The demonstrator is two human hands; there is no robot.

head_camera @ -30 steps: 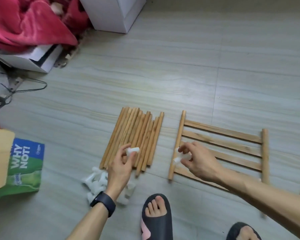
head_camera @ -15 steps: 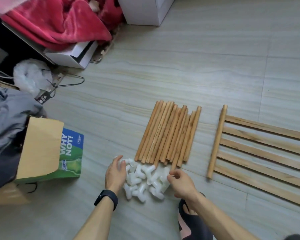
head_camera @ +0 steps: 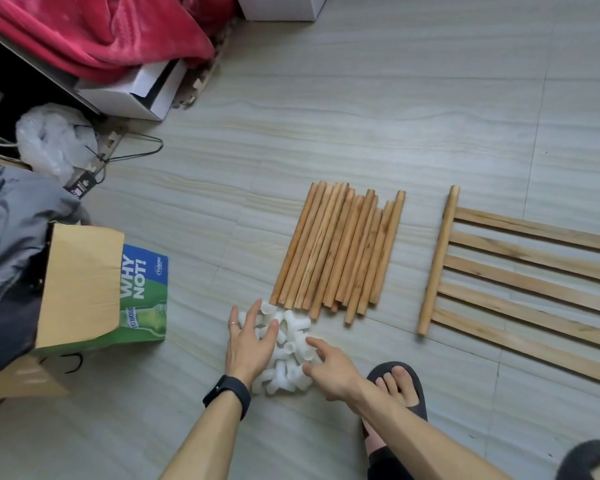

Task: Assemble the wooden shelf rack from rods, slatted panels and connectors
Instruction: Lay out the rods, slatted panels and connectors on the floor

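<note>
Rods (head_camera: 336,251): bare wood, smooth and matt, with visible grain.
Slatted panel (head_camera: 520,271): the same light wood, matt, with darker grain streaks.
Connectors (head_camera: 293,332): white plastic, smooth, with a slight sheen.
Floor (head_camera: 361,98): pale grey tile with faint veining, smooth and softly reflective.
Blanket (head_camera: 101,32): red cloth, fuzzy.
Carton (head_camera: 84,282): brown matt cardboard flap, printed blue and green outer face.
Bag (head_camera: 52,136): thin, crinkled, translucent plastic.
Wristband (head_camera: 227,396): black, matt.
Slipper (head_camera: 413,379): black, matt.
</note>
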